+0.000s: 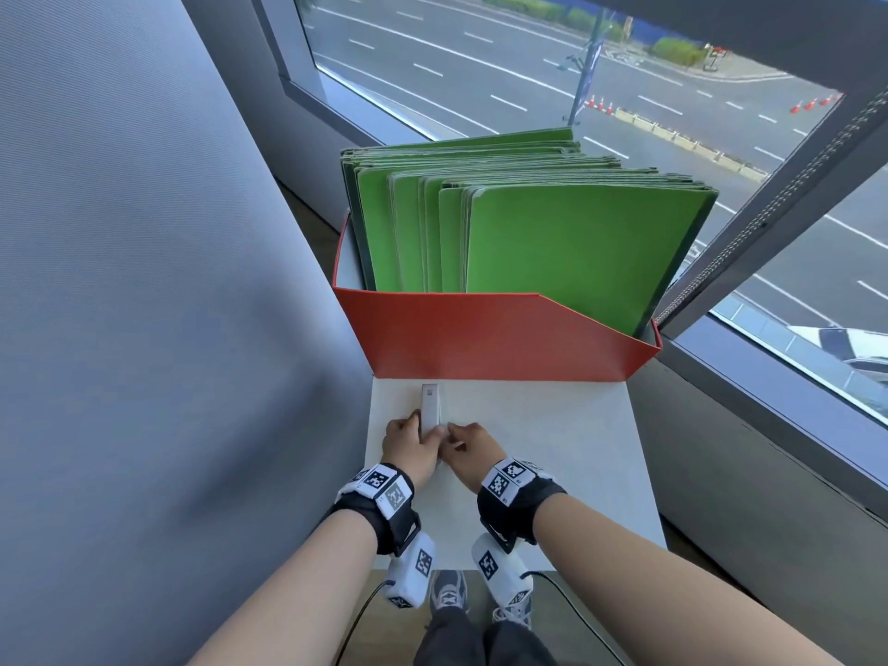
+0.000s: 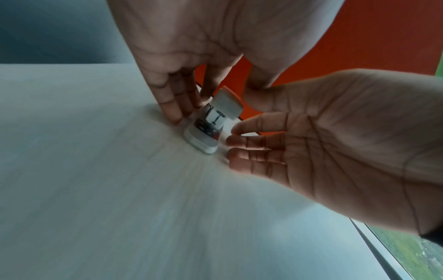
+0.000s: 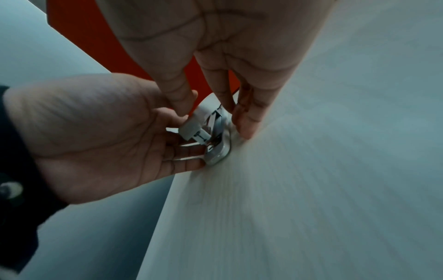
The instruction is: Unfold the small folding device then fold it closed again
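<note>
The small white folding device [image 1: 429, 406] lies on the white table [image 1: 552, 449], just in front of the red box. It is partly unfolded: its base [image 2: 203, 141] is flat on the table and its upper arm [image 2: 226, 104] tilts up on a metal hinge [image 3: 206, 135]. My left hand [image 1: 408, 444] holds the base from the left side, fingers [image 2: 177, 108] down against it. My right hand [image 1: 466, 442] pinches the device from the right, with the thumb [image 3: 182, 100] on the raised arm and the fingers [image 3: 244, 121] beside the base.
A red open-fronted box [image 1: 490, 334] full of green folders [image 1: 552, 233] stands right behind the device. A grey wall panel [image 1: 144, 281] borders the table on the left, a window [image 1: 624, 64] on the right. Cables hang from both wrist cameras below the table's near edge.
</note>
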